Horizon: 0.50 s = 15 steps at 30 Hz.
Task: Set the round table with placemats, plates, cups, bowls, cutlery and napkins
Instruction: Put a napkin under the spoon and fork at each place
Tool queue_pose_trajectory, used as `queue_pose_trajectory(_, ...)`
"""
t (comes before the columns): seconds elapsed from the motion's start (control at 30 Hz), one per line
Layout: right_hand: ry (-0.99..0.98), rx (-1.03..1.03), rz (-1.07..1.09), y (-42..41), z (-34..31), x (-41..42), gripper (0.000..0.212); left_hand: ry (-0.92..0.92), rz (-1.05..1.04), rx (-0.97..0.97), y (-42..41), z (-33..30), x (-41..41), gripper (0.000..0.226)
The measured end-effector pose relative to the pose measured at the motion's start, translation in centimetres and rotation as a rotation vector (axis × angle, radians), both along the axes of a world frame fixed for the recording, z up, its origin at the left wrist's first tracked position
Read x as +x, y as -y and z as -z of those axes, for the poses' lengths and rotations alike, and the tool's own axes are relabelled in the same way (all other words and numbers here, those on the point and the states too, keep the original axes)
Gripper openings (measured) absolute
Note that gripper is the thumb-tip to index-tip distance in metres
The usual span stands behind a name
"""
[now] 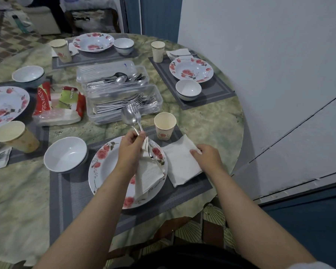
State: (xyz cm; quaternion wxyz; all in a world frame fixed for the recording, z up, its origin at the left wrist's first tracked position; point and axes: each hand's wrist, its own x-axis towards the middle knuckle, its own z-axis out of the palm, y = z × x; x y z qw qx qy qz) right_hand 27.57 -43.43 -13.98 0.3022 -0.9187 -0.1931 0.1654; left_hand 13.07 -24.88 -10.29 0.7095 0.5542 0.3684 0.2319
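Observation:
My left hand (131, 147) grips a spoon (127, 116) and a fork (134, 111), heads up, together with a white napkin (148, 174) that hangs over the floral plate (105, 167). My right hand (207, 155) rests on a second white napkin (180, 162), which lies flat on the grey placemat (70, 195) to the right of the plate. A paper cup (164, 126) stands behind that napkin. A white bowl (66, 154) sits left of the plate.
Two clear cutlery boxes (124, 100) sit at the table's middle beside an open napkin pack (62, 105). Three other settings with plates, bowls and cups lie at the left (6, 105), far (93, 42) and right (191, 69). A white wall stands close on the right.

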Motion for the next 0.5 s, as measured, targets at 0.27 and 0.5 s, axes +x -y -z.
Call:
queue_pose_trajectory(0.27, 0.131, -0.096, -0.065, 0.5, 1.5, -1.3, 0.053, -0.011, 0.002, 0.003, 0.0, 0.2, 0.3, 0.015)
queue_pose_trajectory(0.5, 0.033, -0.05, 0.11, 0.6, 1.1, -0.9, 0.054, -0.018, 0.011, 0.002, -0.1, 0.3, 0.5, 0.017)
